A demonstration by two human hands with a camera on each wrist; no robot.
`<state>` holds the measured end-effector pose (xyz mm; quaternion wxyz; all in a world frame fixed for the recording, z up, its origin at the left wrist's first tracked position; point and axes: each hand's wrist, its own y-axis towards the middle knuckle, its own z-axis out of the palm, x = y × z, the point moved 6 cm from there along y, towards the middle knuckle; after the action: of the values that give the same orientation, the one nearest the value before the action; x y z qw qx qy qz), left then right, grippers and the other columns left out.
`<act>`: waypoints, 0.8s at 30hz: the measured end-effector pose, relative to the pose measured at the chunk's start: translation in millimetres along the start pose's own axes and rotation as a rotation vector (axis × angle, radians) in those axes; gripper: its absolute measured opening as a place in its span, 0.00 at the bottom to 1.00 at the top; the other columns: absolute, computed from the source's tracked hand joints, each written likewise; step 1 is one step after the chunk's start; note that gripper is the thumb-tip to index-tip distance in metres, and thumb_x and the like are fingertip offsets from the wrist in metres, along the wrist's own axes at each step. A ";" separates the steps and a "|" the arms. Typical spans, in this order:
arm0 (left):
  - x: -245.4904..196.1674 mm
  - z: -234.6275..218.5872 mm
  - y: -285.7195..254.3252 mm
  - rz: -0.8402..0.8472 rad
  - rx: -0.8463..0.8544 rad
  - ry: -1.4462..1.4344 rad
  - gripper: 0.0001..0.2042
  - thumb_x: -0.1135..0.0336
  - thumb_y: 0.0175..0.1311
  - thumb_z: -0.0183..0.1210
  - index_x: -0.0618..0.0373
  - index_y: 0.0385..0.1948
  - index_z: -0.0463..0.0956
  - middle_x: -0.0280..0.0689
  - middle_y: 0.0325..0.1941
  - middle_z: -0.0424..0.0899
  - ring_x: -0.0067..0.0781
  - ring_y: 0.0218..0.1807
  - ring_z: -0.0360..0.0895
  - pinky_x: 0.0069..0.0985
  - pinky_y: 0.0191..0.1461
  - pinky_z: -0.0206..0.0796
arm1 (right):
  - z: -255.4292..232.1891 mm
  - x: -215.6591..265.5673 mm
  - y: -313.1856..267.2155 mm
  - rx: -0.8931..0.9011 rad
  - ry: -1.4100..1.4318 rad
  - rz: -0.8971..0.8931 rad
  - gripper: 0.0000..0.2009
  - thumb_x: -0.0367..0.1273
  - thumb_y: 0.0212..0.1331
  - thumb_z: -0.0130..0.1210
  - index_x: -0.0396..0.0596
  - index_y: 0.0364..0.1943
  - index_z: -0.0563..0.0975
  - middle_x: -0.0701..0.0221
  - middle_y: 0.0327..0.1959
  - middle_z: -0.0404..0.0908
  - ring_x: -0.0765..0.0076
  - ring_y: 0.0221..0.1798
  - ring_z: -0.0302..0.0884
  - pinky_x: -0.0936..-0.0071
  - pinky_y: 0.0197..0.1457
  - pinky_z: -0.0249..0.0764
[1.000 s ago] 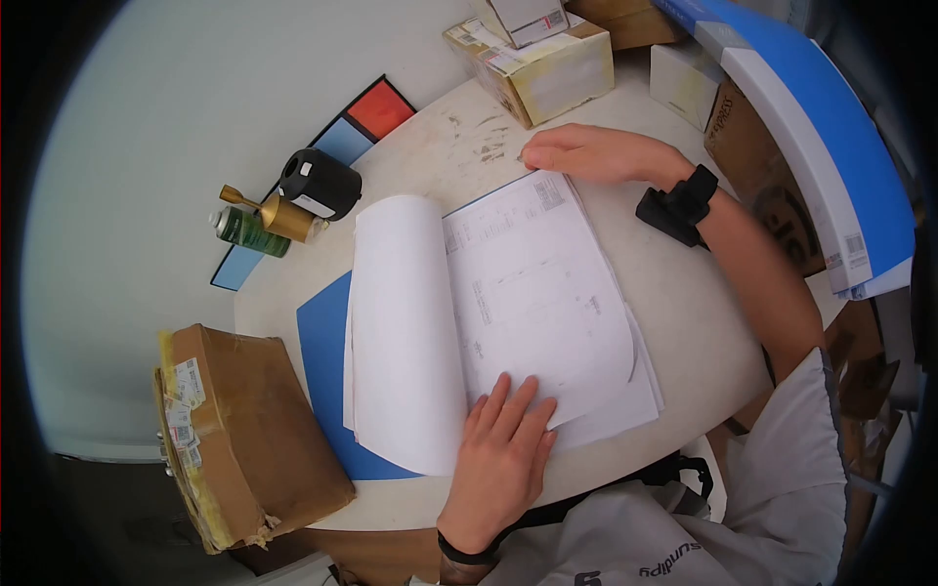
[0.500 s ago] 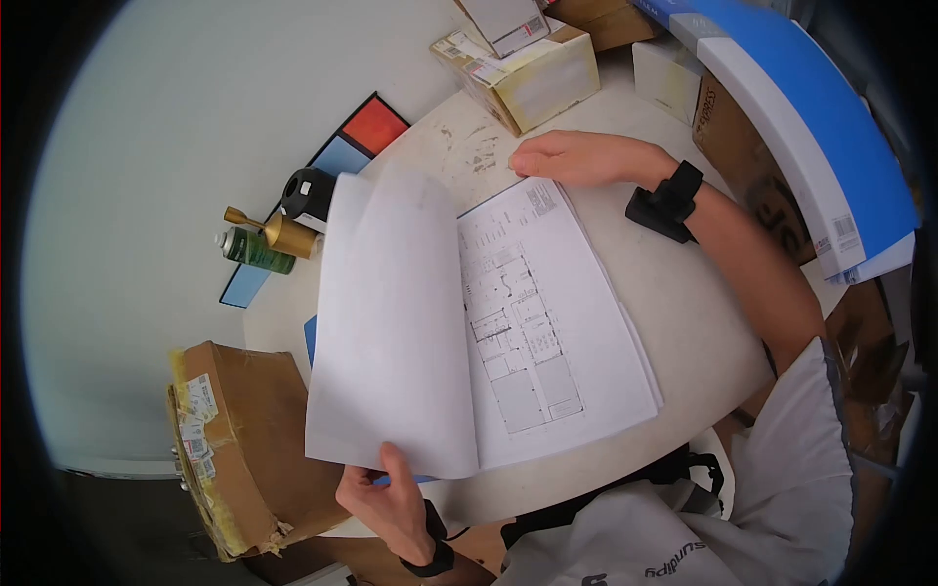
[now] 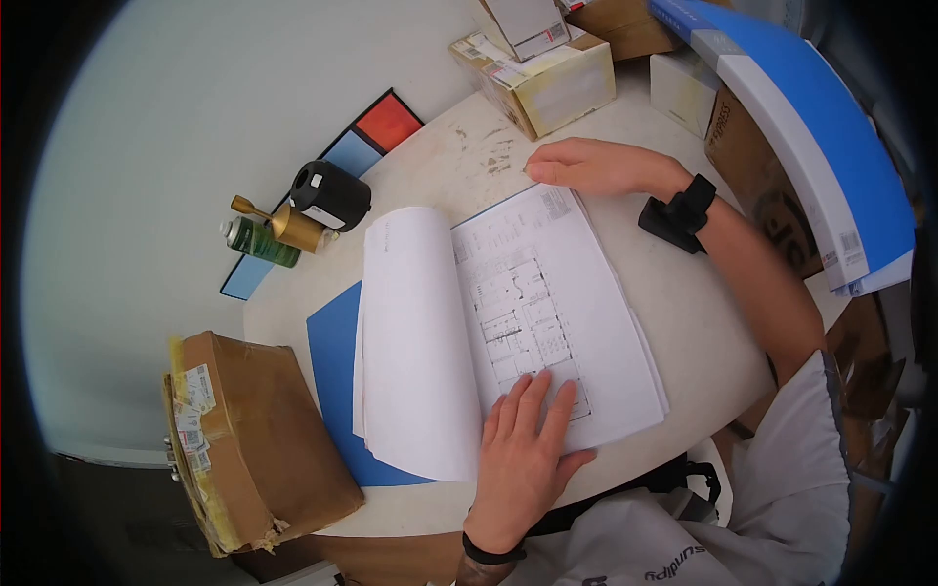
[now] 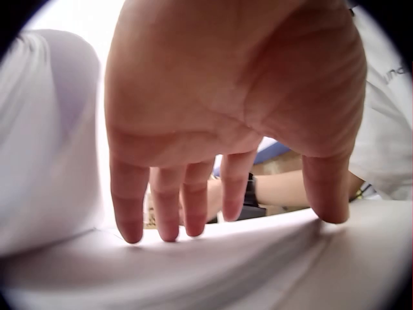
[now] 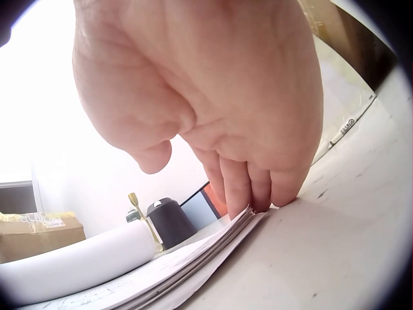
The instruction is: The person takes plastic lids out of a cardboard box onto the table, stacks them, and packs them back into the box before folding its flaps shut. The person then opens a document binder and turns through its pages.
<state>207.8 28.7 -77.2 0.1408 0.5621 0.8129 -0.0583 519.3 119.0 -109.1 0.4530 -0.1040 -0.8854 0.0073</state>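
A stack of printed sheets (image 3: 616,342) lies on a blue folder (image 3: 337,381), with turned pages (image 3: 415,342) curled over to the left. The exposed page shows a floor plan. My left hand (image 3: 523,469) rests spread on the lower part of that page; in the left wrist view the left hand (image 4: 232,97) has its fingertips down on the paper. At the stack's far corner is my right hand (image 3: 606,168). In the right wrist view the right hand (image 5: 213,90) has its fingers against the edge of the sheets (image 5: 219,242), thumb apart.
A worn cardboard box (image 3: 274,430) stands at the left. Along the wall are a black cylinder (image 3: 332,195), a brass-coloured object (image 3: 298,230) and a green can (image 3: 264,242). Boxes (image 3: 567,83) stand at the back, and a large blue-and-white binder (image 3: 811,127) at the right.
A page has been turned over to the left, uncovering the floor plan. My left hand let go of it and came back right onto the new page. The right hand stays at the far corner.
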 end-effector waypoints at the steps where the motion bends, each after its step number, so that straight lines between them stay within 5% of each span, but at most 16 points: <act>1: 7.1 -1.0 -2.1 -0.039 0.003 -0.037 0.32 0.56 0.52 0.78 0.54 0.60 0.79 0.45 0.67 0.78 0.54 0.68 0.75 0.48 0.67 0.69 | 1.6 -0.1 -1.4 -0.005 -0.009 0.010 0.25 0.50 0.81 0.46 0.42 0.62 0.79 0.67 0.57 0.83 0.70 0.61 0.76 0.71 0.68 0.70; 9: 9.5 2.8 1.3 -0.054 0.034 -0.093 0.24 0.67 0.57 0.73 0.54 0.58 0.80 0.44 0.67 0.79 0.55 0.71 0.74 0.48 0.68 0.69 | 2.5 -3.8 1.2 0.023 0.032 -0.017 0.25 0.50 0.81 0.46 0.42 0.62 0.79 0.68 0.56 0.83 0.70 0.59 0.76 0.71 0.67 0.70; 12: 8.8 -1.8 3.5 -0.018 -0.056 -0.083 0.17 0.71 0.59 0.71 0.58 0.50 0.83 0.46 0.57 0.85 0.57 0.61 0.81 0.45 0.59 0.74 | 2.3 -4.3 2.6 0.027 0.049 -0.036 0.25 0.50 0.81 0.46 0.42 0.61 0.79 0.69 0.55 0.83 0.71 0.58 0.76 0.71 0.66 0.70; 15: 58.6 -38.4 -25.3 -0.504 -0.481 -0.319 0.08 0.77 0.61 0.64 0.65 0.41 0.82 0.49 0.36 0.84 0.54 0.33 0.81 0.38 0.38 0.74 | 2.0 -4.7 3.0 0.015 0.032 -0.044 0.25 0.50 0.81 0.46 0.42 0.60 0.79 0.69 0.53 0.83 0.71 0.57 0.75 0.71 0.65 0.71; 17: 97.2 -60.4 -66.1 -0.565 -0.766 -0.198 0.10 0.76 0.64 0.60 0.71 0.44 0.80 0.46 0.35 0.85 0.42 0.34 0.81 0.34 0.39 0.73 | -1.0 -4.9 0.6 -0.012 0.016 -0.026 0.25 0.50 0.81 0.45 0.42 0.59 0.79 0.69 0.53 0.83 0.71 0.56 0.75 0.71 0.65 0.71; 18: 107.5 -71.5 -79.6 -0.707 -0.826 -0.259 0.13 0.77 0.63 0.60 0.73 0.48 0.78 0.46 0.41 0.83 0.41 0.37 0.82 0.35 0.41 0.74 | -1.3 -3.9 0.3 -0.001 -0.015 -0.013 0.25 0.50 0.82 0.45 0.41 0.59 0.79 0.69 0.52 0.83 0.70 0.56 0.75 0.71 0.65 0.71; 19: 119.7 -93.8 -96.5 -0.715 -0.784 0.161 0.13 0.79 0.62 0.60 0.70 0.48 0.77 0.49 0.49 0.80 0.43 0.43 0.82 0.38 0.46 0.74 | -0.4 -4.3 -0.5 0.002 -0.036 -0.003 0.25 0.50 0.82 0.44 0.41 0.58 0.79 0.69 0.52 0.83 0.69 0.55 0.76 0.70 0.64 0.71; 21: 109.4 -106.4 -99.9 -0.611 -0.893 0.297 0.10 0.80 0.59 0.61 0.67 0.43 0.77 0.50 0.55 0.79 0.45 0.49 0.81 0.41 0.50 0.74 | 0.8 -3.6 1.5 -0.002 -0.031 0.004 0.26 0.50 0.82 0.44 0.41 0.59 0.79 0.68 0.53 0.83 0.68 0.57 0.76 0.70 0.65 0.71; 24: 63.4 -89.5 -69.7 -0.459 -0.829 0.002 0.11 0.79 0.60 0.62 0.64 0.45 0.77 0.46 0.51 0.80 0.42 0.53 0.79 0.36 0.59 0.72 | 3.5 -6.1 4.1 0.009 -0.037 0.002 0.26 0.51 0.82 0.44 0.41 0.60 0.79 0.66 0.56 0.83 0.66 0.59 0.76 0.69 0.68 0.70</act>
<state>107.5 83.1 -14.9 0.3358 0.2646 0.8710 0.2420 520.7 122.1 -116.4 0.4369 -0.1030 -0.8935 0.0137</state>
